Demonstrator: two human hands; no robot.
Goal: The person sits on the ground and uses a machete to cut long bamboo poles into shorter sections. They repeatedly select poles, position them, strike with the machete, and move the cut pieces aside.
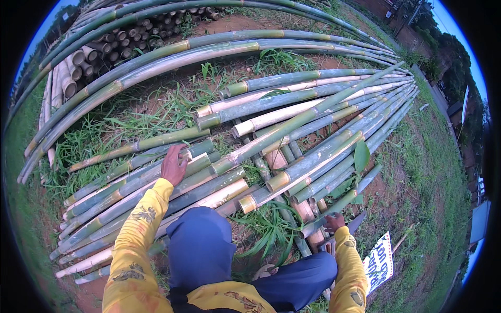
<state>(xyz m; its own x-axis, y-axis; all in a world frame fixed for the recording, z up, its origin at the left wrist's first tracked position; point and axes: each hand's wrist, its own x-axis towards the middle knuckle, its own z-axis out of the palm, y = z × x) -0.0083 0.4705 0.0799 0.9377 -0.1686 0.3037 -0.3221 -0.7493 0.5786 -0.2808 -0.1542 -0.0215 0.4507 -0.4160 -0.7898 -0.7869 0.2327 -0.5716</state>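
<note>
My left hand [174,165] rests over a row of cut green bamboo poles [120,201] on the left, its fingers apart and slightly bent. Close to its fingertips lie the poles' sawn ends. On the right, my right hand [334,223] has its fingers curled against the near end of a thin green bamboo pole [342,202]; its grip is partly hidden. Beside that wrist a flat grey blade [357,222] sticks out from behind my yellow sleeve. Its handle cannot be made out clearly.
Longer bamboo poles [313,151] fan out from the far right, propped on wooden crosspieces [302,208]. Stacked bamboo [125,41] stands at the far left. Long curved poles [156,57] span the back. A white sign [380,263] lies on grass at right.
</note>
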